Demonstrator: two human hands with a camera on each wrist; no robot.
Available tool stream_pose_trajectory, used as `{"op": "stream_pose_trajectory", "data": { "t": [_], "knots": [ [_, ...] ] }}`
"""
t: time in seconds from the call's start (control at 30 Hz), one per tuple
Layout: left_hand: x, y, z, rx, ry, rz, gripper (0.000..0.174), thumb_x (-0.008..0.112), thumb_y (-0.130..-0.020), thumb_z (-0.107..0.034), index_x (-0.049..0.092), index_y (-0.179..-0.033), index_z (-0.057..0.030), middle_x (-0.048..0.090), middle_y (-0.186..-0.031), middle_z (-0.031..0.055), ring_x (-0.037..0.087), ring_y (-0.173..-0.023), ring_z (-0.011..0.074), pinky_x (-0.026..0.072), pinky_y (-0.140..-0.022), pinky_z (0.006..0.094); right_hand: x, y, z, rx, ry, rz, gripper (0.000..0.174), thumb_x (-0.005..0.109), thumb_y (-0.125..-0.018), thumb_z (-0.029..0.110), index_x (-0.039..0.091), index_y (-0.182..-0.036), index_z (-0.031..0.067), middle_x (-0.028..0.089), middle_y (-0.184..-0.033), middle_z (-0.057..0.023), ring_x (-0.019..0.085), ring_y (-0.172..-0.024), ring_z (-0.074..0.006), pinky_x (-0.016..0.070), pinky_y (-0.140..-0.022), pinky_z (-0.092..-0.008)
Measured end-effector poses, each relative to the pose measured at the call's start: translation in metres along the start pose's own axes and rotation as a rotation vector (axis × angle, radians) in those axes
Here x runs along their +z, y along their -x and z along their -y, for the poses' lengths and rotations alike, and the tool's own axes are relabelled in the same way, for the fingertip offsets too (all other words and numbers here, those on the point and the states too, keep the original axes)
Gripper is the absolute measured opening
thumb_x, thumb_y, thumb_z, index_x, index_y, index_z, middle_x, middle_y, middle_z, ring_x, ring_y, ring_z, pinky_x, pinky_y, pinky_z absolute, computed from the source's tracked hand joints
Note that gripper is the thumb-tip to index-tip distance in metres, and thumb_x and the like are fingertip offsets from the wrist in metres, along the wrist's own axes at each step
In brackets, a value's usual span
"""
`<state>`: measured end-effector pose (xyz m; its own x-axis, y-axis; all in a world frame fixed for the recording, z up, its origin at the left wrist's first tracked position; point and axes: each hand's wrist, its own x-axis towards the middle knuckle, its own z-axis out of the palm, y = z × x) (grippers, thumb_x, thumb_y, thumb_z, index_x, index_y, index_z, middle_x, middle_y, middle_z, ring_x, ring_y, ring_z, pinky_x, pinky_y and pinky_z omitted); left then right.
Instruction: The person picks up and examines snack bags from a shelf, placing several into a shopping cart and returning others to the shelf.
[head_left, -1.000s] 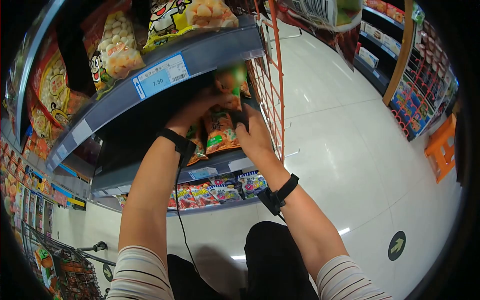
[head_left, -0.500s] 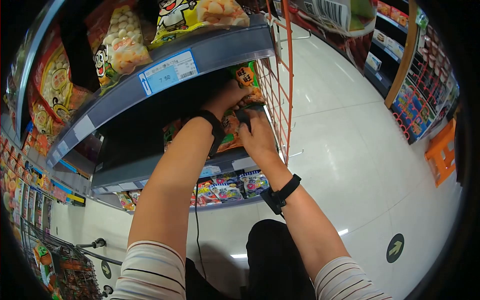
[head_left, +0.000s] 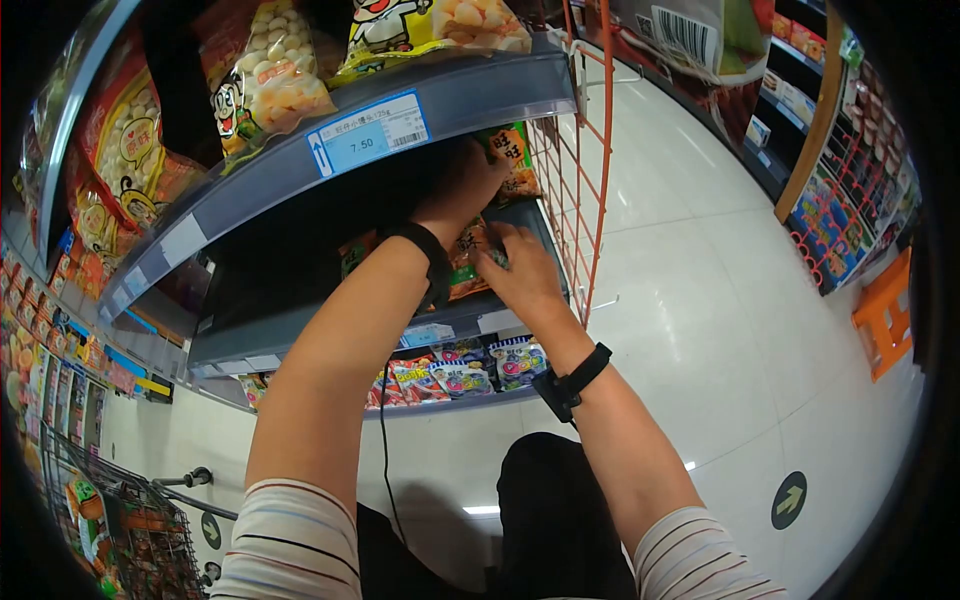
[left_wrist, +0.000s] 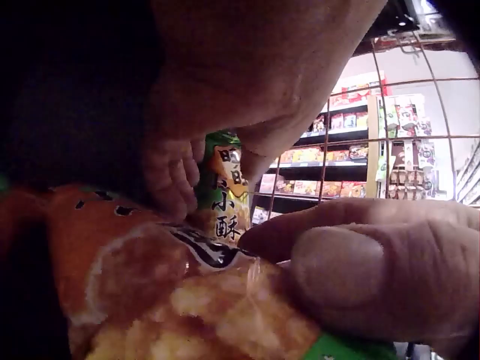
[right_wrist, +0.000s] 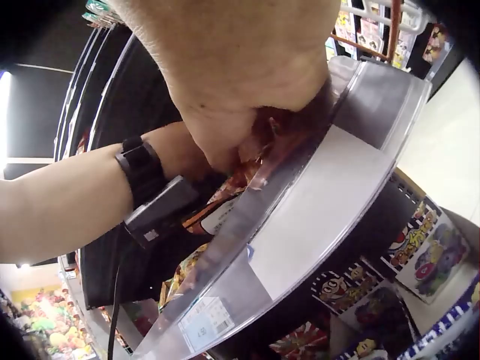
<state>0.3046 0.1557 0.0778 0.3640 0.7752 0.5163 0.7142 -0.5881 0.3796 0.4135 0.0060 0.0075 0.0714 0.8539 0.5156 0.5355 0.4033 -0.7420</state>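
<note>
My left hand (head_left: 462, 190) reaches into the grey shelf (head_left: 470, 322) and grips a green and orange snack bag (head_left: 512, 158) near the shelf's right end. In the left wrist view its fingers (left_wrist: 176, 176) press that green bag (left_wrist: 225, 196). My right hand (head_left: 518, 268) sits lower, curled on an orange snack bag (head_left: 464, 268) at the shelf's front. The right wrist view shows this hand (right_wrist: 247, 67) closed on the orange bag (right_wrist: 262, 142) just behind the shelf rail (right_wrist: 315, 202). One right finger (left_wrist: 375, 262) lies on the orange bag (left_wrist: 150, 292).
The shelf above carries a 7.50 price tag (head_left: 368, 133) and bags of snack balls (head_left: 270, 75). A red wire grid (head_left: 580, 170) closes the shelf's right end. Snack packets (head_left: 460, 375) fill the shelf below. A cart (head_left: 110, 510) stands lower left, an orange stool (head_left: 885, 310) far right.
My left hand has carried the green bag deeper into the shelf, toward the wire grid. My right hand has stayed on the orange bag at the front.
</note>
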Motion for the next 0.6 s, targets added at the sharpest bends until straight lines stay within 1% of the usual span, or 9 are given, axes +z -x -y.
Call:
{"op": "stream_pose_trajectory", "data": {
  "t": [0.07,0.17,0.27,0.37,0.47,0.57,0.6],
  "knots": [
    [0.004,-0.002,-0.001,0.087,-0.007,-0.122,0.049,0.064,-0.091,-0.029,0.06,-0.126,0.0055,0.067,-0.099,0.0305,0.069,-0.091,0.0444,0.0562,-0.083,0.0485,0.0,0.0,-0.002,0.003,0.021,-0.001,0.046,0.07,-0.09,0.032,0.066,-0.126,0.0034,0.067,-0.119,-0.0204,0.064,-0.112,-0.0394,0.0523,-0.094,-0.0475],
    [-0.009,0.002,-0.025,0.123,-0.162,0.097,0.049,0.065,-0.094,-0.032,0.06,-0.134,-0.0039,0.067,-0.108,0.0284,0.067,-0.099,0.0425,0.0529,-0.089,0.0469,-0.002,0.0,0.0,0.035,0.005,0.037,0.045,0.069,-0.091,0.032,0.066,-0.126,0.0049,0.068,-0.118,-0.0204,0.064,-0.112,-0.0399,0.0523,-0.094,-0.0475],
    [0.0,0.014,-0.013,0.196,-0.264,0.13,0.054,0.063,-0.095,-0.034,0.057,-0.145,-0.0124,0.066,-0.11,0.0318,0.066,-0.103,0.045,0.0524,-0.092,0.0492,-0.001,-0.002,0.002,0.032,0.023,0.05,0.044,0.068,-0.091,0.031,0.067,-0.126,0.0057,0.068,-0.118,-0.0206,0.064,-0.112,-0.04,0.0524,-0.093,-0.0476],
    [0.004,0.009,-0.008,0.098,-0.187,0.263,0.06,0.061,-0.096,-0.037,0.053,-0.15,-0.0127,0.064,-0.114,0.0324,0.065,-0.106,0.0455,0.0521,-0.093,0.0503,0.001,-0.001,-0.002,0.019,0.035,0.035,0.044,0.068,-0.09,0.031,0.067,-0.127,0.0071,0.068,-0.118,-0.0206,0.065,-0.111,-0.0401,0.0528,-0.093,-0.0478],
    [0.011,0.007,0.001,0.099,-0.147,0.223,0.06,0.061,-0.097,-0.038,0.053,-0.15,-0.0128,0.062,-0.12,0.0338,0.063,-0.11,0.047,0.0511,-0.097,0.0506,-0.001,-0.001,0.002,0.039,0.051,0.063,0.044,0.067,-0.09,0.031,0.067,-0.128,0.0085,0.068,-0.118,-0.0206,0.066,-0.11,-0.0402,0.0531,-0.092,-0.0479],
    [0.01,0.004,0.006,0.138,-0.161,0.222,0.06,0.062,-0.096,-0.04,0.053,-0.149,-0.0134,0.06,-0.124,0.0349,0.061,-0.115,0.0491,0.0497,-0.1,0.0504,-0.001,0.0,0.003,0.031,0.058,0.058,0.044,0.067,-0.09,0.032,0.067,-0.128,0.0093,0.068,-0.118,-0.0206,0.066,-0.11,-0.0403,0.0535,-0.091,-0.0481],
    [0.008,0.002,0.002,0.06,-0.146,0.265,0.06,0.062,-0.096,-0.041,0.054,-0.148,-0.0124,0.056,-0.129,0.0363,0.059,-0.119,0.0501,0.0495,-0.102,0.0508,-0.001,0.0,0.003,0.026,0.055,0.054,0.044,0.067,-0.09,0.032,0.067,-0.128,0.0092,0.068,-0.118,-0.0206,0.066,-0.109,-0.0403,0.0535,-0.091,-0.0482]
  ]
}}
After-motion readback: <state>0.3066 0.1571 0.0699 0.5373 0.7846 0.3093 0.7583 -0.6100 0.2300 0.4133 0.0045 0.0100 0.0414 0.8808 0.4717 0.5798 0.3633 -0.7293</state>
